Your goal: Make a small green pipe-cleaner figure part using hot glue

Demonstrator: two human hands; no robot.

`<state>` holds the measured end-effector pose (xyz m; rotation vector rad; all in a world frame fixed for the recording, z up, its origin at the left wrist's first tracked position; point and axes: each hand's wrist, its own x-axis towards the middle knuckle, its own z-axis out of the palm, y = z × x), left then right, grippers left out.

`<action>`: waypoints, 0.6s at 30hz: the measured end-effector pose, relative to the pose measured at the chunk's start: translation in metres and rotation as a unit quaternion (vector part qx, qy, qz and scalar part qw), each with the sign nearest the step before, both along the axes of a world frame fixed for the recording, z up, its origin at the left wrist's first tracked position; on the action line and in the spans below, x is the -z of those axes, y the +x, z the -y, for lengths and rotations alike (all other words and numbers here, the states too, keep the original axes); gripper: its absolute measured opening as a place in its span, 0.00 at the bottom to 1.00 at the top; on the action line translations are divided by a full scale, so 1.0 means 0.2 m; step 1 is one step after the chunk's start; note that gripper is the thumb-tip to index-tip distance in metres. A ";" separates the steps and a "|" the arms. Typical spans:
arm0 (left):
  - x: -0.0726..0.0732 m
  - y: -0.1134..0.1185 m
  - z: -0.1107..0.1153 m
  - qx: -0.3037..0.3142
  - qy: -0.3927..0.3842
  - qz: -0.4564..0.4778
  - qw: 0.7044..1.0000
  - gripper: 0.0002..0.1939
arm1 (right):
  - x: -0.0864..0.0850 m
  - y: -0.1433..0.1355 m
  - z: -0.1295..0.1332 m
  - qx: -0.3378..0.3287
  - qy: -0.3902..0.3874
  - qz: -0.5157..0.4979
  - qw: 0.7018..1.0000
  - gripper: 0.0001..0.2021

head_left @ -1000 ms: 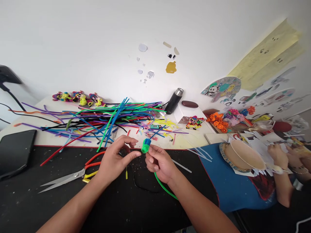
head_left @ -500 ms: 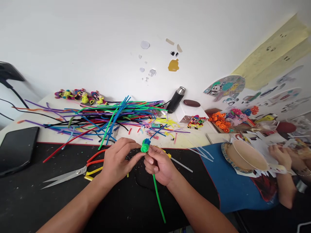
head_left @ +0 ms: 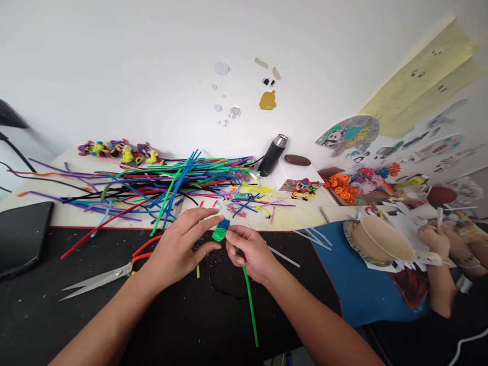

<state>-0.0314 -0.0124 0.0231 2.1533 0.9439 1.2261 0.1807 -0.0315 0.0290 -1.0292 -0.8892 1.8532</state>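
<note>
My right hand (head_left: 249, 253) pinches a small piece of coiled pipe cleaner. Its green coil (head_left: 218, 234) faces me, and a blue bundle (head_left: 224, 223) shows behind the coil. From beneath the same hand a long green pipe cleaner (head_left: 250, 307) hangs down over the black mat. My left hand (head_left: 183, 244) is at the coil's left side, thumb and fingers apart; whether a fingertip touches the blue part I cannot tell. Left of that hand lie scissors (head_left: 99, 277) with orange handles, blades spread. A short yellow piece (head_left: 197, 271) rests on the mat below the left fingers.
Loose pipe cleaners (head_left: 183, 178) of many colours spread across the table's back. A black flask (head_left: 273, 155) leans near a white box (head_left: 295, 173). At left lies a dark tablet-like device (head_left: 25, 236). To the right, a co-worker's hands (head_left: 434, 241) are beside a beige bowl (head_left: 387, 239).
My left thumb and fingers have spread away from the coil. My right hand still pinches the piece. The whole view has shifted slightly.
</note>
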 end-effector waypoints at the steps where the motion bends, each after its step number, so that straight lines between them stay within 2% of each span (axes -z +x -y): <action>1: -0.01 0.00 0.00 0.013 0.007 -0.018 1.000 0.25 | 0.00 0.01 0.00 -0.001 0.006 0.015 1.000 0.21; 9: -0.06 0.00 -0.01 0.054 0.004 -0.086 0.995 0.22 | -0.04 0.03 -0.03 -0.026 0.033 0.089 0.995 0.22; 15: -0.06 -0.01 -0.01 0.030 0.159 -0.197 0.967 0.20 | -0.05 0.02 -0.02 -0.039 0.036 0.106 0.993 0.22; 18: -0.07 -0.02 -0.01 0.028 0.180 -0.187 0.965 0.18 | -0.06 0.03 -0.02 -0.047 0.047 0.109 0.992 0.21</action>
